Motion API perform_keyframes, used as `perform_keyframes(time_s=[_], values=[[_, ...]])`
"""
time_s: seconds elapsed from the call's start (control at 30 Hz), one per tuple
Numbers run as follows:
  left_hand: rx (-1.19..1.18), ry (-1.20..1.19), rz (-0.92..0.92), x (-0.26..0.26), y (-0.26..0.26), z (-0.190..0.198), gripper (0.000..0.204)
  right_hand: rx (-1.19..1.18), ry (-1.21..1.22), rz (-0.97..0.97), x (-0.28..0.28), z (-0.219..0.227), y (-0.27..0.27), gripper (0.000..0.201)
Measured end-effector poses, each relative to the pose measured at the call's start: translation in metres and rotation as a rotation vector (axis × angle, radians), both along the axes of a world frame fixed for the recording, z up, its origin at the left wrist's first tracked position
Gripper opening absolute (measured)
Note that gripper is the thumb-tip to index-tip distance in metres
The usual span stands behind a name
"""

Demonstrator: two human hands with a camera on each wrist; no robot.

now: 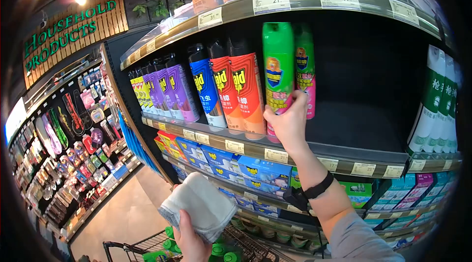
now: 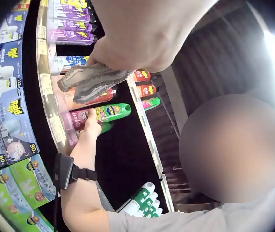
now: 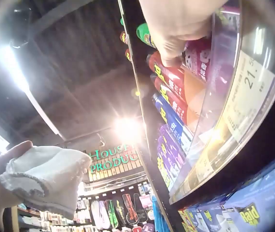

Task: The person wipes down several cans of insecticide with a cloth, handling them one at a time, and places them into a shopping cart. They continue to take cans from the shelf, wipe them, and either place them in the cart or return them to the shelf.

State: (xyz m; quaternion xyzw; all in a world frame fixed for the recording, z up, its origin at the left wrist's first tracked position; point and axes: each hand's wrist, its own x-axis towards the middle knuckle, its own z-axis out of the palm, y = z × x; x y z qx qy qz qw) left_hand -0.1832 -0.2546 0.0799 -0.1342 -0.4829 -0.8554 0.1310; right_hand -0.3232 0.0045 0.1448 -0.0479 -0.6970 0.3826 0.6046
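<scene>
My right hand grips a green and pink insecticide spray can around its lower half, at the front of the shelf. A second green and pink can stands just behind it to the right. To the left are orange-red Raid cans, a blue Raid can and purple ones. Low in the head view, my left hand holds a folded white and grey cloth, thumb on top. The cloth's grey edges show in the left wrist view.
A clear lip with price tags runs along the shelf front. Below are blue Raid boxes; white and green cans stand far right. An upper shelf overhangs the cans. A cart with green-capped bottles is under my left hand.
</scene>
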Motion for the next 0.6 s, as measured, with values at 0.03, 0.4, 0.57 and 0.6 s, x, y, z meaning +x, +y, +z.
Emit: perform_keyframes(time_s=[0.03,0.4,0.57,0.6], values=[[-0.007,0.009,0.026,0.001,-0.001,-0.001,0.054,-0.029,0.06,0.016,-0.002,-0.003,0.002,0.069],[0.089,-0.173,0.041,0.017,-0.035,-0.01,0.064,-0.017,0.58,0.307,0.051,-0.022,-0.014,0.072],[-0.05,-0.006,0.197,0.021,-0.05,-0.012,0.067,-0.137,0.043,0.878,0.123,-0.03,-0.066,0.081],[-0.117,0.042,0.253,0.022,-0.053,-0.013,0.068,-0.124,-0.143,1.006,0.132,-0.04,-0.077,0.087]])
